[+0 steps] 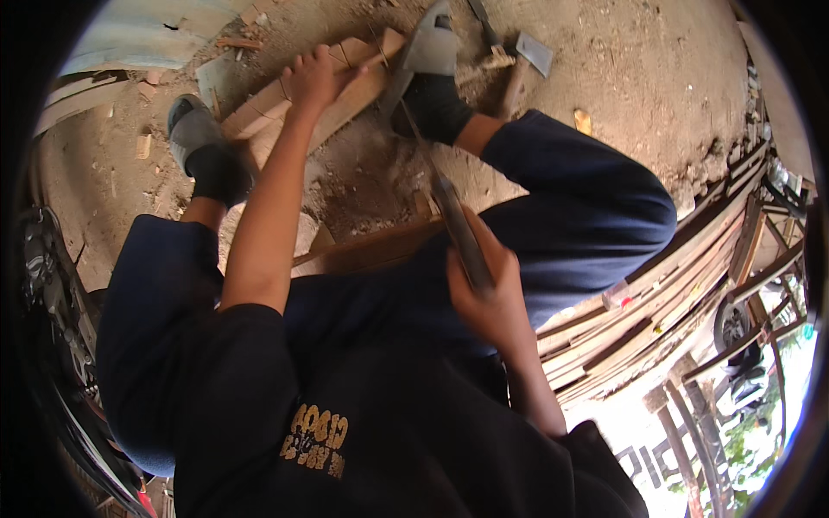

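My right hand (pixel 490 289) is closed round the dark handle of a handsaw (pixel 451 207), its thin blade seen nearly edge-on. The blade slants up and away to the right end of a wooden beam (pixel 345 108) lying on the ground. Several cross cuts, spaced along its length, mark the beam's upper side. My left hand (pixel 313 85) presses on the beam left of the blade, fingers bent over the far edge and thumb stretched toward the saw. At the beam's right end rests my right foot in a grey slipper (pixel 430 53). The blade's contact with the wood is hard to make out.
A hatchet (pixel 534 54) and another dark-bladed tool (pixel 484 22) lie beyond my right foot. Wood scraps dot the dirt ground. Stacked planks (pixel 639 341) run along the right, a motorbike (pixel 52 276) stands at the left rim, and a board (pixel 371 246) lies between my legs.
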A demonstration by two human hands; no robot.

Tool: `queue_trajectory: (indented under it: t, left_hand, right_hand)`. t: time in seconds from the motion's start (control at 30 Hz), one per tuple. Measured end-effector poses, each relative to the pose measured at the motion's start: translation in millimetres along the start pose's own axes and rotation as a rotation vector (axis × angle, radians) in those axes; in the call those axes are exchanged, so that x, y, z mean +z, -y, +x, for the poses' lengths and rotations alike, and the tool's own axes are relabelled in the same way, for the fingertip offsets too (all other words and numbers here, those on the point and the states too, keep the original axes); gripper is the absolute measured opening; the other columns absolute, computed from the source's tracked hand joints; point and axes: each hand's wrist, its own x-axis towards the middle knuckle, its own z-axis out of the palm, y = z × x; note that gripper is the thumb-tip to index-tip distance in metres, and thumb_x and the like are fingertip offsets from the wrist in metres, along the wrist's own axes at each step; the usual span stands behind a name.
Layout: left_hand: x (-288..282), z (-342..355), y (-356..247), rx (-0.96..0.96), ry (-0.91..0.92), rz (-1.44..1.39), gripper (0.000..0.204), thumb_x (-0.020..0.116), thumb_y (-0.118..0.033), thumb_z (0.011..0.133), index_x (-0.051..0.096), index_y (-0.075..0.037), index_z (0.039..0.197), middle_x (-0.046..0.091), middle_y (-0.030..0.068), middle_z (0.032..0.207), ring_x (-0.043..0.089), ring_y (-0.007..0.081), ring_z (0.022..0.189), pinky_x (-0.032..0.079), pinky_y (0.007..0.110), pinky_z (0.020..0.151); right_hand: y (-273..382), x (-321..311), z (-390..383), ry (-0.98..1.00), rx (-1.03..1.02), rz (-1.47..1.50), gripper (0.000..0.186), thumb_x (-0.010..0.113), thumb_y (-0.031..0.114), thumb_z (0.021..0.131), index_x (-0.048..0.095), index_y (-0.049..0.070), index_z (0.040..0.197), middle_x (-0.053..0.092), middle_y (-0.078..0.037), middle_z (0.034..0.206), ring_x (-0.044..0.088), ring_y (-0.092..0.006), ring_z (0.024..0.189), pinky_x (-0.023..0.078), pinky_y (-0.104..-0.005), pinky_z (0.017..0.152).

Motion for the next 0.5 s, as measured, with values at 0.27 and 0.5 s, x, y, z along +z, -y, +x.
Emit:
queue_trajectory:
  t: [0.27,0.5]
  left_hand:
    - [2.4,-3.2,1.0,-0.004,0.013,-0.062,0.104,0.055,-0.092,0.072,0.054,-0.006,0.131,0.06,0.0221,0.131,0.053,0.0353,0.125,0.038,0.051,0.102]
    - [5.7,-1.1,-15.7,0.016,0.069,-0.091,0.106,0.053,-0.092,0.073,0.051,-0.007,0.137,0.06,0.0197,0.131,0.052,0.0348,0.128,0.037,0.052,0.104]
  right_hand:
    - [-2.8,-0.9,0.4,-0.025,-0.014,0.011,0.053,0.06,0.001,0.085,0.05,-0.008,0.137,0.068,-0.03,0.091,0.069,-0.0469,0.089,0.055,-0.0456,0.078]
    - [-5.7,15.6,80.0,0.083,0.11,0.061,0.052,0.058,-0.003,0.086,0.052,-0.006,0.138,0.069,-0.029,0.097,0.071,-0.0419,0.092,0.054,-0.0404,0.078]
